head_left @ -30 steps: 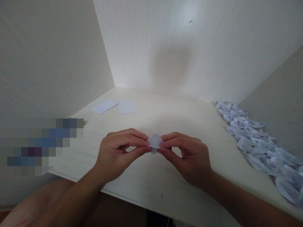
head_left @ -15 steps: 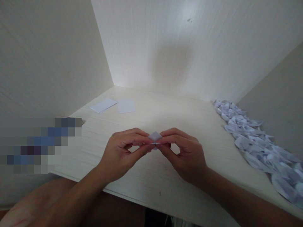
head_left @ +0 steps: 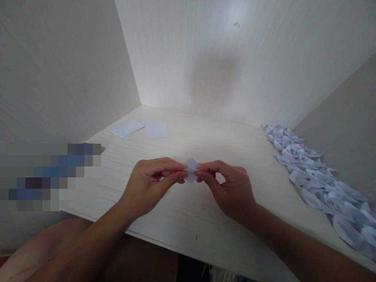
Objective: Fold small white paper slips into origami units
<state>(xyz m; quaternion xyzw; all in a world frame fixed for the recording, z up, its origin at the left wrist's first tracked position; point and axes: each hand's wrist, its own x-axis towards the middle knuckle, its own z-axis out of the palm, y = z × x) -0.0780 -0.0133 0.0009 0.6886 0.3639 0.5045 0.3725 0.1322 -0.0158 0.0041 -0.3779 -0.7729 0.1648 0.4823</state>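
A small piece of folded white paper [head_left: 191,166] is pinched between my two hands above the middle of the table. My left hand [head_left: 157,176] grips its left side between thumb and fingers. On the opposite side, my right hand [head_left: 226,180] pinches it in the same way. The paper's upper part points away from me, and a lower part with a crease shows between the thumbs. Its outer corners are hidden by my fingertips.
White paper sheets [head_left: 128,129] lie at the back left of the pale table [head_left: 164,231], with a squarish sheet [head_left: 156,130] beside them. Many folded white paper pieces [head_left: 308,176] are heaped along the right wall. A blurred-out patch [head_left: 58,172] covers something at the left edge.
My thumbs have drawn apart slightly, and more of the folded paper's near face shows between them. Both hands keep hold of it. The sheets and the heap stay put.
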